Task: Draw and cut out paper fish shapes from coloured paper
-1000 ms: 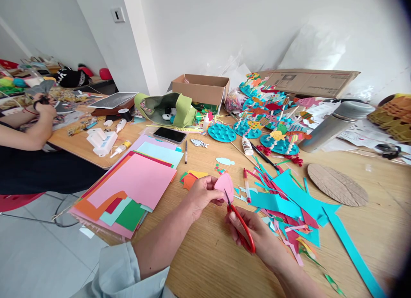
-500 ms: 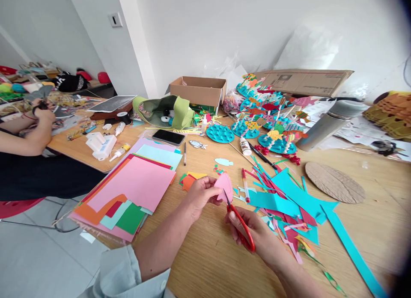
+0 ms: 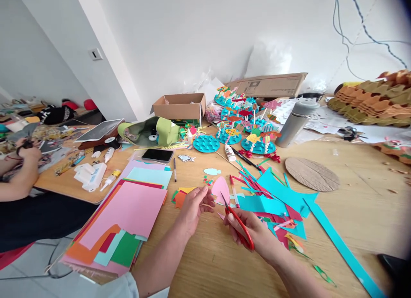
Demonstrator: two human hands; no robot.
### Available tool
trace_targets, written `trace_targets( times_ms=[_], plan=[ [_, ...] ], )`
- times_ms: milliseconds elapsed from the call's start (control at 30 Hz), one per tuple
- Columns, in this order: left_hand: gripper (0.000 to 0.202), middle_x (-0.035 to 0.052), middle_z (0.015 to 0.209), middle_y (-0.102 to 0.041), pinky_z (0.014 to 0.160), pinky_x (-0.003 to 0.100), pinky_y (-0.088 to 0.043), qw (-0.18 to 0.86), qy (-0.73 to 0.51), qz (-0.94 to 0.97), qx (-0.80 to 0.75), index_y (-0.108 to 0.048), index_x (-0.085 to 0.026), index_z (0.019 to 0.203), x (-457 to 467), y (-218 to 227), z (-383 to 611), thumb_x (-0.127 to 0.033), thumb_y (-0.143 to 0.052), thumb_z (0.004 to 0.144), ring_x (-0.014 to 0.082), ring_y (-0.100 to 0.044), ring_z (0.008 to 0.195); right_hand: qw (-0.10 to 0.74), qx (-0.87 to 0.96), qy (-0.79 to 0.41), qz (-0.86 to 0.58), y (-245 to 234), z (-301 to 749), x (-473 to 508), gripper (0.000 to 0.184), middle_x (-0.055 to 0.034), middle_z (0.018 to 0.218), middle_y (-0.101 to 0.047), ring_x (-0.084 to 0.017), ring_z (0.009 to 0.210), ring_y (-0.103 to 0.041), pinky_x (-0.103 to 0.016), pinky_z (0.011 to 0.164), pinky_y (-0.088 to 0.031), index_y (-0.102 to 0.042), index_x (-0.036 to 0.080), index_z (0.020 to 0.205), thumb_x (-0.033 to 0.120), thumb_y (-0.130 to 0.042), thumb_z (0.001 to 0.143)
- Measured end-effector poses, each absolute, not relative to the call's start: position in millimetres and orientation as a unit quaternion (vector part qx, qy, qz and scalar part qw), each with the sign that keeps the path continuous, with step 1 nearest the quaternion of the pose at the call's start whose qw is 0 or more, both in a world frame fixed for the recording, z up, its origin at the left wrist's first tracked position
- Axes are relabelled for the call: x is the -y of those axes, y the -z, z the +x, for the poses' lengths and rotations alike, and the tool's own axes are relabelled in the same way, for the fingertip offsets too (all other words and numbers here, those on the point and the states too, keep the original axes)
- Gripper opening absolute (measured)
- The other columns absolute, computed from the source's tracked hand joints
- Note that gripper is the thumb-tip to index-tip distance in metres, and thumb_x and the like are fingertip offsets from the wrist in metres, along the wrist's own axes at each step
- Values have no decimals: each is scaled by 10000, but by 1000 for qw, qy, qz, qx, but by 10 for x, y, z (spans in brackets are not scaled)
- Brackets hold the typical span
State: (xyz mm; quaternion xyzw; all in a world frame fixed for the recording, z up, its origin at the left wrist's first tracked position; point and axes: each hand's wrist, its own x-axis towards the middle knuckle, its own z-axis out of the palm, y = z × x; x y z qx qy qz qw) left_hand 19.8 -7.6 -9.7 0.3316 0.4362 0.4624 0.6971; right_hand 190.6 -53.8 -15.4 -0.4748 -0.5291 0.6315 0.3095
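Lower centre, I judge cutting in hand: my right hand (image 3: 252, 230) grips red-handled metal scissors (image 3: 241, 227); snipping calls for my spread left hand (image 3: 195, 207) to pinch the rounded pink paper (image 3: 220, 188).

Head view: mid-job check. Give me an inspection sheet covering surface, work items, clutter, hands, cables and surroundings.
Surface: wooden table, paper scraps spread over its right part.
Work items: pink paper piece by the tips of the red scissors; contact unclear.
Clutter: blue paper scraps, stacked coloured sheets, phone, grey bottle.
Hands: right hand grips the scissors; left hand open beside the pink piece, hold on it unclear.
Cables: wall cable at upper right, away from both hands.
Surroundings: another person's hands at far left; cardboard box near the wall.
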Motion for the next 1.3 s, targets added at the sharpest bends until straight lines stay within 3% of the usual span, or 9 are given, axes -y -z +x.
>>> trace_targets(
  times_ms=[300, 467, 633, 900, 1300],
  plan=[
    [331, 4, 690, -592, 569, 223, -458, 659, -491, 361, -441, -613, -137, 778, -21, 149, 312, -418, -747, 665, 100, -536, 594, 273, 578, -608, -471, 154, 1932, 525, 453, 52, 508, -495, -76, 432, -424, -192, 418, -292, -438, 193, 670, 603, -533, 837],
    [275, 20, 704, -611, 588, 229, -457, 631, -507, 393, -435, -635, -132, 787, 8, 252, 277, -384, -705, 701, 114, -534, 629, 247, 598, -610, -458, 171, 1905, 520, 498, 48, 521, -471, -77, 443, -427, -195, 422, -302, -416, 196, 644, 649, -479, 842],
    [200, 20, 751, -646, 584, 206, -451, 623, -492, 393, -465, -649, -143, 785, -19, 227, 204, -259, -709, 632, 120, -563, 669, 212, 578, -630, -473, 186, 1876, 537, 499, 55, 522, -457, -78, 445, -420, -197, 419, -308, -399, 205, 655, 665, -506, 816],
    [154, 6, 691, -627, 576, 215, -436, 620, -490, 397, -466, -619, -142, 733, -14, 217, 208, -230, -684, 625, 104, -538, 608, 215, 560, -638, -483, 185, 1881, 545, 472, 58, 514, -457, -79, 440, -430, -193, 409, -297, -404, 204, 649, 616, -586, 792],
    [182, -10, 651, -591, 551, 226, -420, 685, -481, 344, -427, -539, -158, 723, 19, 175, 181, -187, -691, 627, 107, -546, 582, 257, 530, -658, -468, 124, 1879, 547, 506, 22, 557, -529, -86, 474, -476, -185, 410, -312, -462, 181, 670, 665, -560, 779]
  ],
)
